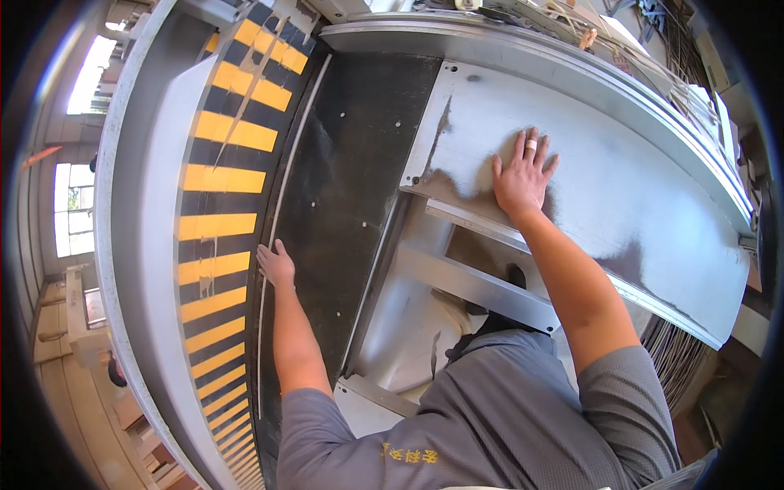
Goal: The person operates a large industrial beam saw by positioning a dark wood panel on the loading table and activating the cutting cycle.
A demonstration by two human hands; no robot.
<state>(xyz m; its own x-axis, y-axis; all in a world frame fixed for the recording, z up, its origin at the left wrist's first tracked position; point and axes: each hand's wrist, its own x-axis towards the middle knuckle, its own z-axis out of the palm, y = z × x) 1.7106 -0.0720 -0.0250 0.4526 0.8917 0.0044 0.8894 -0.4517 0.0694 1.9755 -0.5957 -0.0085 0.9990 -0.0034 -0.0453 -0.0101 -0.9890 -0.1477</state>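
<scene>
My right hand [524, 173] lies flat with its fingers spread on a pale metal plate [645, 180]. A light band circles one of its fingers. The plate has brown worn patches along its near edge. At the left, my left hand [276, 265] reaches to the far-left margin of a black flat bed [351, 139], fingers stretched out and holding nothing. Beside its fingertips runs a long thin pale strip [299, 139], which they seem to touch; whether it is a loose piece or a groove, I cannot tell. Small pale dots mark the bed.
A beam with yellow and black stripes [224, 180] rises along the bed's left side. Metal crossbars [474, 282] frame an opening between my body and the plate. Thin rods [676, 347] lie bundled at the lower right. Clutter [588, 37] covers the ledge behind the plate.
</scene>
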